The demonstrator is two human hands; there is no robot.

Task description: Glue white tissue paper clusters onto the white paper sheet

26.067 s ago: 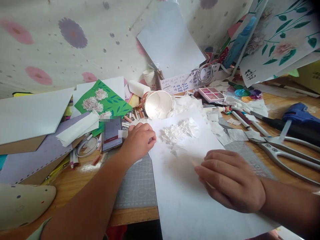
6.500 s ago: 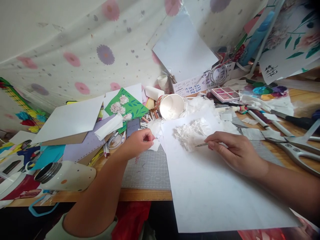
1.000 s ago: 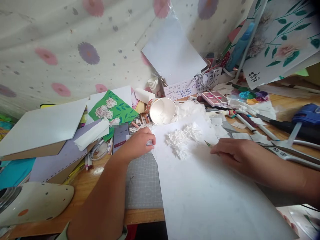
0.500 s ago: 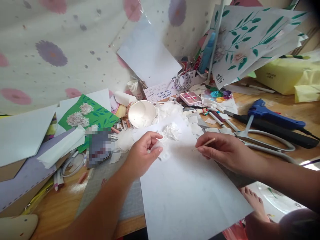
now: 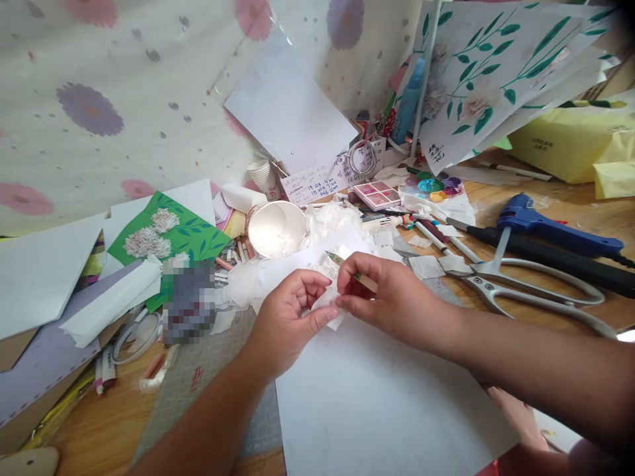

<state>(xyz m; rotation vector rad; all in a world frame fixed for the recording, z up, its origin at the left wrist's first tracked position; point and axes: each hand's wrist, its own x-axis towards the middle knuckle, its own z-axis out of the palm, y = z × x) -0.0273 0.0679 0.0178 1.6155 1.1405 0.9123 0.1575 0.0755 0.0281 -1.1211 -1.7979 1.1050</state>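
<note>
- Slanting up from the lower left with the left forearm, across the mat point(image 5: 258, 423), wrist nearly straight.
- Turning the palm of the left hand point(image 5: 285, 324) toward the right, with thumb stretched out below, forefinger bowed above it and the other fingers curled behind.
- Clamped with left thumb and forefinger on the white tissue point(image 5: 323, 301).
- Reaching in from the right edge with the right forearm, sloping up and leftward to bring the right hand point(image 5: 394, 297) close against the left.
- Presenting the back of the right hand to the camera, with knuckles bent and fingertips drawn in toward the thumb.
- Clamped with the right fingers on the stick point(image 5: 366, 281), aimed up and left past the fingertips.
- Meeting at the tissue with both sets of fingertips, over the upper part of the sheet point(image 5: 377, 396) and in front of the white ruffles point(image 5: 328, 268), mostly hidden by the hands.
- Impossible to tell whether touching, fingertip to fingertip, or separated by tissue.
- Near the right forearm, on the table's right side: scissors point(image 5: 483, 284) and, farther back, a glue gun point(image 5: 540, 221).
</note>
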